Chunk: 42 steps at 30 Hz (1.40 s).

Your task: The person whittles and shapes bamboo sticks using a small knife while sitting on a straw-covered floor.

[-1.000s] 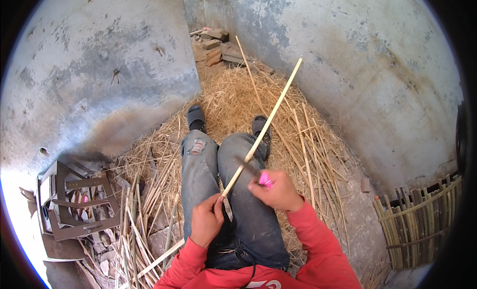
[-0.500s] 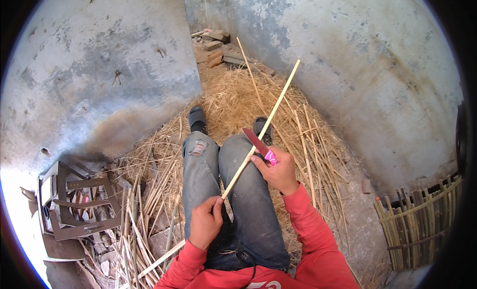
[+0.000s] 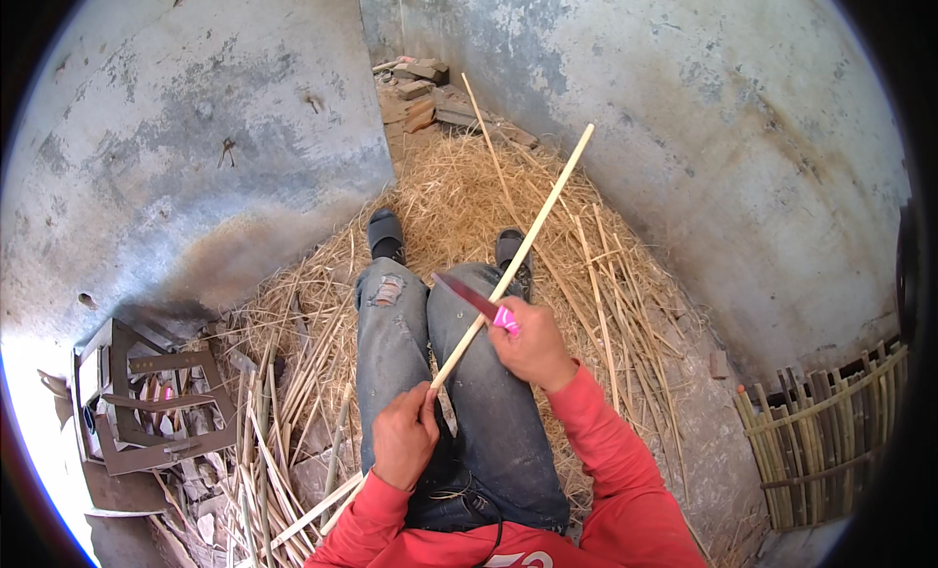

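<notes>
A long pale bamboo strip (image 3: 535, 226) slants up and to the right across my knees. My left hand (image 3: 405, 437) is closed round its lower part, over my left thigh. My right hand (image 3: 532, 343) grips the pink handle of a knife (image 3: 471, 296), whose dark reddish blade lies across the strip and points up and left. The right thumb is close against the strip just below the blade; whether it presses on it I cannot tell. Both hands are above my jeans.
Straw-like shavings (image 3: 449, 177) cover the floor round my feet. Split bamboo strips (image 3: 264, 461) lie at the left, others (image 3: 625, 314) at the right. A broken dark frame (image 3: 171, 402) stands left, a bamboo fence-like panel (image 3: 826, 441) right. Bricks (image 3: 420, 80) are piled by the walls.
My right hand has drawn the knife down and left along the strip, and the blade has tilted flatter. The strip has shifted slightly; my left hand keeps its hold.
</notes>
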### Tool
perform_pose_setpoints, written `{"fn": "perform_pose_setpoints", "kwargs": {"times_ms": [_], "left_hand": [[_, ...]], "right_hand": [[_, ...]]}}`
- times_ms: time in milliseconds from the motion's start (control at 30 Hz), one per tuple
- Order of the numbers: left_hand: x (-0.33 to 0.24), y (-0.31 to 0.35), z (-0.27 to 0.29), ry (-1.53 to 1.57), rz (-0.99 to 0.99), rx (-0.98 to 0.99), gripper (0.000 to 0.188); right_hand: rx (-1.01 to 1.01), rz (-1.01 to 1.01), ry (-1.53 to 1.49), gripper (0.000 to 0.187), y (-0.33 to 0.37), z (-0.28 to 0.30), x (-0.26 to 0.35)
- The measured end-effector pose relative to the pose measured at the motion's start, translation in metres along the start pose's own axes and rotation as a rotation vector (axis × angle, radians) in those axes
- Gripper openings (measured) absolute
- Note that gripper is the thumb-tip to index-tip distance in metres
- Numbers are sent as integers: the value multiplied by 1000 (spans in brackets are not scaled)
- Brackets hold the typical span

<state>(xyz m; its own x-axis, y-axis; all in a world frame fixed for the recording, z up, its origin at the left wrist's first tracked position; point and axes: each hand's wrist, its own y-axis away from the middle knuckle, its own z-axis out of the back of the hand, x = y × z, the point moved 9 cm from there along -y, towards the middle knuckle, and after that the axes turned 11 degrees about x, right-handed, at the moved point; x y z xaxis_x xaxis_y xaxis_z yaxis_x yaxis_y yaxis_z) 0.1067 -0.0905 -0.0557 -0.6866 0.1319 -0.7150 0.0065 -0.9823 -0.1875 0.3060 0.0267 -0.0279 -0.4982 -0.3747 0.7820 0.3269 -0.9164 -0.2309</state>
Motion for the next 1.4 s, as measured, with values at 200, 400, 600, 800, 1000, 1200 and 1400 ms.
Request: {"fn": "perform_pose_setpoints", "kwargs": {"times_ms": [200, 400, 600, 800, 1000, 1200, 1400], "left_hand": [[-3, -3, 0, -3, 21, 1, 10], [0, 0, 6, 17, -3, -55, 11], [1, -2, 3, 81, 48, 11, 13], [2, -3, 3, 94, 49, 16, 13], [8, -6, -3, 159, 113, 72, 15], [12, -8, -5, 221, 216, 142, 20], [19, -10, -16, 306, 201, 152, 24]], "right_hand": [[-46, -98, -115, 24, 15, 5, 7], [-124, -128, 49, 45, 10, 19, -26], [-132, -60, 81, 48, 13, -3, -29], [-26, -13, 88, 48, 16, -15, -24], [-133, -21, 31, 46, 8, -4, -28], [-74, 11, 115, 46, 9, -8, -22], [-153, -24, 86, 45, 4, 0, -28]]}}
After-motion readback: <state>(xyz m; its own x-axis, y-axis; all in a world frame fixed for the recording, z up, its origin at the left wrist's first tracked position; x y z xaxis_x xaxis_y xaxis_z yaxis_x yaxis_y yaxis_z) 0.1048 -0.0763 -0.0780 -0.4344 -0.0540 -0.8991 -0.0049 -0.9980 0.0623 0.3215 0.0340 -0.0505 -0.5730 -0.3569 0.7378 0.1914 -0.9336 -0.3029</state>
